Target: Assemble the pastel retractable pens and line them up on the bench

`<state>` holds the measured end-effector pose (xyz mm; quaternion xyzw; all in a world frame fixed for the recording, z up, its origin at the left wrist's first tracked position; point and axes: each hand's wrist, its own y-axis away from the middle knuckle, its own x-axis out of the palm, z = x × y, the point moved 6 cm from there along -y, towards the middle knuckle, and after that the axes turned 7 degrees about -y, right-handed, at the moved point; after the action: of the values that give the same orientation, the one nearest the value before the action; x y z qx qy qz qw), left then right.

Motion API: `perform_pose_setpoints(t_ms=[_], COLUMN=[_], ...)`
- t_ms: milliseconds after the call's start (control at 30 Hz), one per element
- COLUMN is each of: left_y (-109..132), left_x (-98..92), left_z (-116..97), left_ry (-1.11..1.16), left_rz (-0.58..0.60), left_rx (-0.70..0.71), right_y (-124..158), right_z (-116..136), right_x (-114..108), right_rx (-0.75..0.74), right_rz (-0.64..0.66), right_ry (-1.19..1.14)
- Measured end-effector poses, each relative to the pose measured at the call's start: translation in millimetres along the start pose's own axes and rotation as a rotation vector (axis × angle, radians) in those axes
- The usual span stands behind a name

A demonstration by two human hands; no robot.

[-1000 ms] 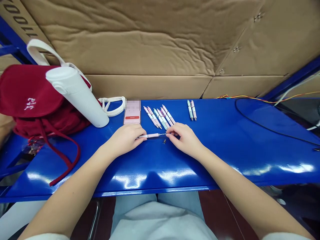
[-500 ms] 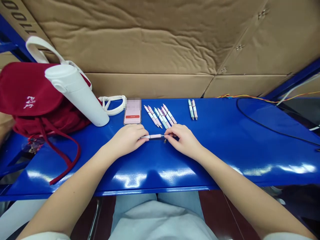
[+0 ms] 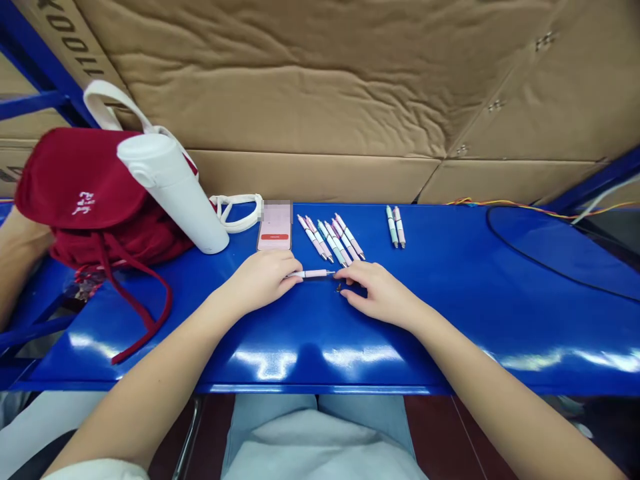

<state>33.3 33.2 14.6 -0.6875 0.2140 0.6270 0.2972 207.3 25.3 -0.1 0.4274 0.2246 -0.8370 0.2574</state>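
Head view, nearest first: left hand (image 3: 263, 280) closed around the rear end of a pink-and-white retractable pen (image 3: 311, 273), barrel level and low over the blue metal surface (image 3: 300, 363), tip pointing toward the right hand (image 3: 383, 293). Right hand released from the pen, curled down just beside its tip, over a tiny dark part (image 3: 340, 288); whether pinched or only near, impossible to tell. Likely reason for so low and level a hold: tip kept free and close to that part.

Just beyond the pen, a fanned row of similar pens (image 3: 330, 239), tips toward the hands, apparently laid out for easy reach. Farther right of the pen, a separate pair of pens (image 3: 395, 227), set apart, perhaps as a distinct group. Beyond its left end, a phone in a pink case (image 3: 274, 227), partly blurred, then a tilted white bottle (image 3: 173, 193) against a dark red cloth bag (image 3: 85, 180). Past the bag, another person's forearm (image 3: 20, 260). Farthest of all, behind the surface, sheets of brown cardboard (image 3: 300, 100).
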Motion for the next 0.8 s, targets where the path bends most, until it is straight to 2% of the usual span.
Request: perform_pose_setpoints(t_ms=[167,367,800], left_y=[-0.4,0.2,-0.8], left_x=[-1.0,-1.6,1.7], left_z=[1.2,-3.5,-9.0], left_ry=[-0.019,-0.024,-0.019], left_rz=[-0.007,0.005,0.012], left_rx=[0.007,0.015,0.052], right_y=[-3.7,-3.1,-5.5], right_z=[1.0,-5.9,4.2], right_x=[4.0,-0.8,2.2], right_rx=[0.005,0.128,0.050], right_rz=[0.018,-0.119,-0.119], right_ry=[0.022,-0.092,-0.108])
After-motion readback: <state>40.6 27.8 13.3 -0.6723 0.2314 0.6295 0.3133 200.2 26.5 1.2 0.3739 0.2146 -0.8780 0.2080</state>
